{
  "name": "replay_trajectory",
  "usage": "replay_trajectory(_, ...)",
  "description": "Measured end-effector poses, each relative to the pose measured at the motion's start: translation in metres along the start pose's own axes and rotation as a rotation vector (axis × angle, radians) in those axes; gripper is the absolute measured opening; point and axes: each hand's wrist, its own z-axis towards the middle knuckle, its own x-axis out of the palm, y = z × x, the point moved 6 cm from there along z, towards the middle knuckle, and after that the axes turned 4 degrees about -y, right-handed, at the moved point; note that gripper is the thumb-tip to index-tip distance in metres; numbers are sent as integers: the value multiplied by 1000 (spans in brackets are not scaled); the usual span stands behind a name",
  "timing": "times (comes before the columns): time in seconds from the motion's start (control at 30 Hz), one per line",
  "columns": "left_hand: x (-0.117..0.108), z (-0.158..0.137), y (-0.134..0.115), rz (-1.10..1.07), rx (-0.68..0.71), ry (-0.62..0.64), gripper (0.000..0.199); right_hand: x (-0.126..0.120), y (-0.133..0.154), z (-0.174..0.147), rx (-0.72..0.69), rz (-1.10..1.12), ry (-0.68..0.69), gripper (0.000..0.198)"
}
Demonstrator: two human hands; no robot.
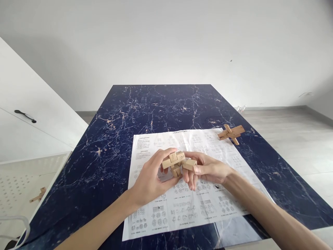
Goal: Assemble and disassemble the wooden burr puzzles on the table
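Note:
My left hand (153, 172) is closed around a partly joined wooden burr puzzle (173, 160), made of several pale notched blocks, some with dark marks. Between the thumb and fingers of my right hand (209, 167) is a single pale wooden puzzle piece (189, 164). That piece lies right up against the puzzle's right side; whether it is seated in a notch I cannot tell. Both hands are above a creased white instruction sheet (182, 215) printed with small diagrams. My fingers hide the back of the puzzle.
A darker wooden cross-shaped puzzle (231, 133) rests at the sheet's upper right corner. The table (156, 104) is dark blue with a marble pattern. Left of it stand a white cabinet (39, 104) and a lower perforated surface (18, 184) bearing another wooden cross (39, 195).

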Motion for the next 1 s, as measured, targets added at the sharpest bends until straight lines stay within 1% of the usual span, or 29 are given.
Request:
replay_trajectory(0.07, 0, 0, 0, 3, 18, 3, 66, 1, 0, 2, -46, -49, -15, 72)
replay_trajectory(0.13, 1, 0, -1, -12, 54, 9, 67, 3, 0, 3, -79, -91, -36, 68)
replay_trajectory(0.27, 1, -1, -2, -12, 122, 26, 65, 7, -1, 7, -90, -159, -137, 61)
replay_trajectory(0.4, 2, -3, -1, 53, 165, 30, 62, 9, -3, 7, -89, -245, -232, 64)
replay_trajectory(0.5, 2, -4, 0, 76, 149, 15, 63, 10, -1, 6, -105, -277, -279, 66)
replay_trajectory(0.6, 1, -2, 0, 75, 128, -5, 67, 10, 3, 5, -115, -303, -269, 63)
replay_trajectory(0.73, -1, -1, -5, 35, 157, 0, 68, 14, 4, 4, -66, -293, -141, 59)
replay_trajectory(0.8, -1, -1, -7, 17, 172, 12, 69, 15, 5, 4, -53, -275, -115, 57)
replay_trajectory(1.0, -1, -3, -5, 37, 165, -14, 64, 13, 8, 3, -62, -283, -217, 57)
